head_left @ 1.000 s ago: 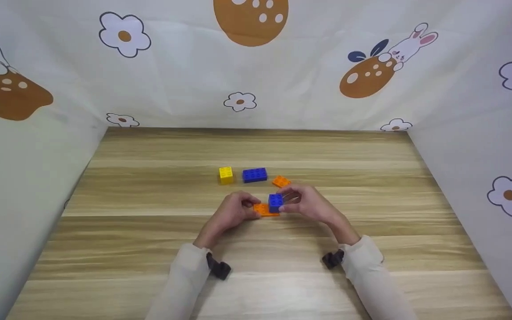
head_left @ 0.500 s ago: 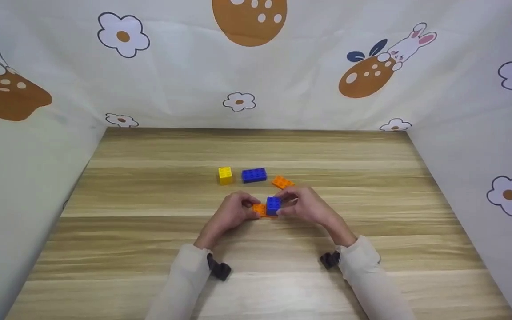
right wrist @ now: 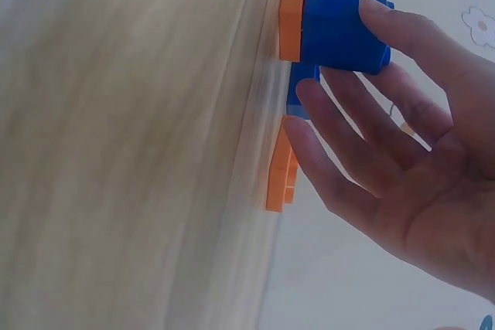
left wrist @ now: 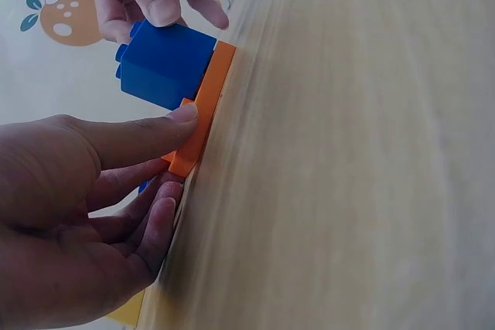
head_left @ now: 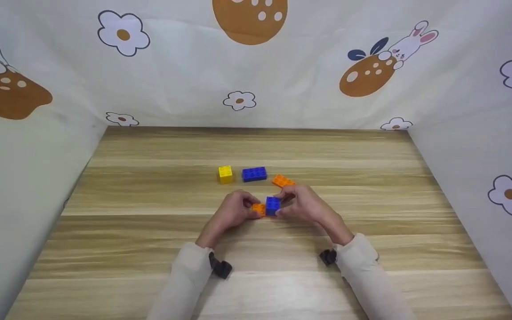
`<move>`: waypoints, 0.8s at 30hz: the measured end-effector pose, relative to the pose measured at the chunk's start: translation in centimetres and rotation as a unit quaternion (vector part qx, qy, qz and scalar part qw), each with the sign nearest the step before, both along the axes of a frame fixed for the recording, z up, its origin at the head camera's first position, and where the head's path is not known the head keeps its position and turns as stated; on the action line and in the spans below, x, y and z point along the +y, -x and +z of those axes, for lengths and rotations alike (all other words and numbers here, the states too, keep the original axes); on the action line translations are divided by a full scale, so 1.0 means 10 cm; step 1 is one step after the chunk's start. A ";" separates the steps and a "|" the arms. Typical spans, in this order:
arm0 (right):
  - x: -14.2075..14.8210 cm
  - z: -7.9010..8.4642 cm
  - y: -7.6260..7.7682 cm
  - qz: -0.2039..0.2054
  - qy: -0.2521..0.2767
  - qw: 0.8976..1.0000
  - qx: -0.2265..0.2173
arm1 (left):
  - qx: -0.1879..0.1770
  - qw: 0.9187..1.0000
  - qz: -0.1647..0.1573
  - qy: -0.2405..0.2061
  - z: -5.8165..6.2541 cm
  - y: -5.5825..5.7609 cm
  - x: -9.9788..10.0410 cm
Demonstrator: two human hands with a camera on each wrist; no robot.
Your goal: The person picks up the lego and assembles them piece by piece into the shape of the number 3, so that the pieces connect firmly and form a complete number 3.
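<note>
A thin orange toy brick [left wrist: 203,125] lies flat on the wooden table, and my left hand [head_left: 234,210] pinches its left end between thumb and fingers. On that brick's right end sits a blue toy brick [head_left: 273,206], studs up. My right hand [head_left: 308,205] holds the blue brick between thumb and fingers from the right side. In the left wrist view the blue brick's lower face is slightly tilted against the orange one. The right wrist view shows the blue brick [right wrist: 344,25] right against the orange surface, the lower fingers of the right hand spread loosely beside it.
Behind the hands stand a yellow brick [head_left: 225,174] and a longer blue brick [head_left: 254,174]. A second thin orange brick [head_left: 283,181] lies just beyond the right fingers. Patterned cloth walls [head_left: 185,80] enclose the table [head_left: 158,178] at the back and sides.
My right hand has moved the blue brick slightly left and down over the orange brick. The left hand has kept its hold in place.
</note>
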State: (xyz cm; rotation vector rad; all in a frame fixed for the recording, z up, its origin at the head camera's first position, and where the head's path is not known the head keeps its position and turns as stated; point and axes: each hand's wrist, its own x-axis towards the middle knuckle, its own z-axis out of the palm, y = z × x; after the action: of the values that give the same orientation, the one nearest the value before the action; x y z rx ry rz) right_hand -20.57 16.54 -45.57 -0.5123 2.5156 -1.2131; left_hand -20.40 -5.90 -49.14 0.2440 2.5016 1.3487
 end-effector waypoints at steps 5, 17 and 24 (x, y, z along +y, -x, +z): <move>-0.02 0.01 0.00 0.003 -0.015 1.000 0.004 | 0.003 1.000 -0.001 0.005 0.00 0.00 0.00; -0.03 0.00 -0.04 0.003 -0.001 1.000 -0.012 | 0.000 1.000 -0.003 0.004 -0.01 -0.04 -0.01; -0.01 0.15 -0.05 -0.017 -0.024 0.999 -0.029 | 0.001 1.000 -0.011 0.004 0.01 -0.04 -0.02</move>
State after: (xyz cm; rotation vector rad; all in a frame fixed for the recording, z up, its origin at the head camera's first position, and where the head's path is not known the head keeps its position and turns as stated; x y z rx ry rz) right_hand -20.10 16.40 -44.03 -0.4170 2.5069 -1.1596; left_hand -20.04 -6.14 -49.05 0.2717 2.4983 1.3314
